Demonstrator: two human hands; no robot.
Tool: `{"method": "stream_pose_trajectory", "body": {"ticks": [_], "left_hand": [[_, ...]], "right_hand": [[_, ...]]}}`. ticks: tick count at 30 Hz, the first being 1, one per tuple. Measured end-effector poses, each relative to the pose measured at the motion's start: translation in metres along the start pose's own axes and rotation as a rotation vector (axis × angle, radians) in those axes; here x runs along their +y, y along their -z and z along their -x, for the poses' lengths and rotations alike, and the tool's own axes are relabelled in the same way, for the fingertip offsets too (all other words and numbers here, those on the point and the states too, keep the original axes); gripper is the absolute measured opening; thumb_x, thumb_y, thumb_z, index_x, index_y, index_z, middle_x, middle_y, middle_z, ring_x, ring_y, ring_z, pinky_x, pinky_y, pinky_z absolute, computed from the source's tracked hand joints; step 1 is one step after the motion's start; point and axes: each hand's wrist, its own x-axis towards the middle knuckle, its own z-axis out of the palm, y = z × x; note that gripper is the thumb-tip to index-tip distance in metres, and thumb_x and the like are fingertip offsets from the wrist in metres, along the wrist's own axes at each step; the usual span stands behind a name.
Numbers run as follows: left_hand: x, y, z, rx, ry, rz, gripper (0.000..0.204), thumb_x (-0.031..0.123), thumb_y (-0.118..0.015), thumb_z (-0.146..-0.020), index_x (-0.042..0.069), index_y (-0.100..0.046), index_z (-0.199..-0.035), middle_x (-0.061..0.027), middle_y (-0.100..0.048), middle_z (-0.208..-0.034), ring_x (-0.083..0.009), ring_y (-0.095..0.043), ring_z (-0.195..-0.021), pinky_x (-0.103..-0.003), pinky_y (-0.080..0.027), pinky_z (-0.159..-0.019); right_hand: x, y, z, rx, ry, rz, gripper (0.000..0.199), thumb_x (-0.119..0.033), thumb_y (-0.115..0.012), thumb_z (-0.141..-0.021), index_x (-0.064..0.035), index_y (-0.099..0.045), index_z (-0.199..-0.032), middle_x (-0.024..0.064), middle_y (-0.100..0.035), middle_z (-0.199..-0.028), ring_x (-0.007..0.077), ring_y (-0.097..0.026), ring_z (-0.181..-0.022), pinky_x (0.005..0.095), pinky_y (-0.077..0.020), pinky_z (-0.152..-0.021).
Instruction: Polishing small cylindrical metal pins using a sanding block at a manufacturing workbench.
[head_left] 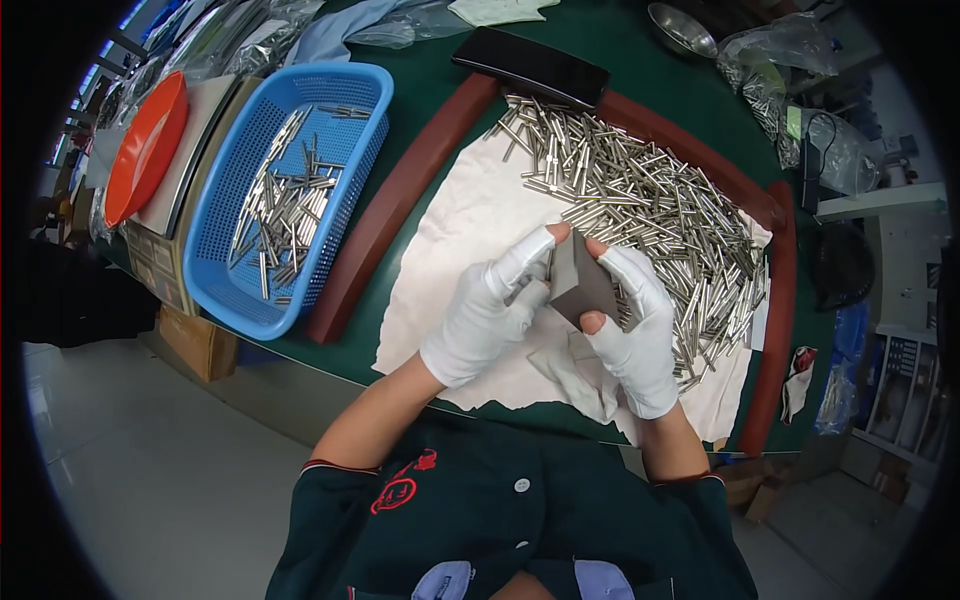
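Note:
A grey-brown rectangular block (pixel 585 285), which looks like a sanding sponge, is held up over a pale cloth (pixel 440 250). My right hand (pixel 640 325), in a white glove with bare fingertips, grips the block from its right side. On the other side my left hand (pixel 495 305), gloved the same way, is closed with its fingertips against the block's left edge. Whether a metal pin is also pinched in it, I cannot make out. Just beyond both hands lies a large heap of shiny metal pins (pixel 640 190). Crumpled white fabric (pixel 575 370) rests below the block.
Red-brown bars (pixel 400 205) frame the cloth on the green table (pixel 400 85). A black phone (pixel 530 65) rests at the far bar. Leftward stand a blue basket (pixel 215 255) with metal pins and an orange-red bowl (pixel 147 150). A metal bowl (pixel 682 30) sits far right.

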Motion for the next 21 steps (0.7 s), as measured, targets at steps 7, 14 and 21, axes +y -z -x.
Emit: {"method": "stream_pose_trajectory", "body": {"ticks": [7, 14, 21], "left_hand": [[-0.012, 0.000, 0.000, 0.035, -0.177, -0.046, 0.064, -0.011, -0.052, -0.076, 0.014, -0.049, -0.135, -0.0143, -0.067, -0.087, -0.0235, -0.065, -0.069, -0.029, -0.052, -0.068], [-0.005, 0.003, 0.004, -0.040, 0.014, 0.043, 0.063, -0.011, -0.050, -0.078, 0.015, -0.049, -0.135, -0.0131, -0.066, -0.089, -0.0194, -0.066, -0.072, -0.028, -0.053, -0.069], [0.003, 0.002, 0.005, -0.040, 0.034, 0.110, 0.061, -0.011, -0.051, -0.078, 0.012, -0.049, -0.135, -0.0070, -0.065, -0.084, -0.0098, -0.062, -0.075, -0.024, -0.051, -0.073]], "right_hand": [[0.002, 0.000, -0.003, -0.012, 0.076, 0.080, 0.061, -0.030, -0.078, -0.068, -0.0032, -0.060, -0.121, 0.0119, -0.057, -0.107, 0.0259, -0.053, -0.096, 0.0358, -0.0428, -0.086], [-0.005, 0.003, -0.003, -0.001, 0.116, 0.113, 0.062, -0.030, -0.080, -0.066, -0.0030, -0.061, -0.119, 0.0107, -0.059, -0.104, 0.0253, -0.052, -0.093, 0.0357, -0.0429, -0.083], [-0.004, 0.003, -0.003, 0.023, 0.095, 0.125, 0.059, -0.027, -0.080, -0.065, -0.0013, -0.063, -0.116, 0.0104, -0.059, -0.101, 0.0247, -0.053, -0.091, 0.0352, -0.0433, -0.082]]}}
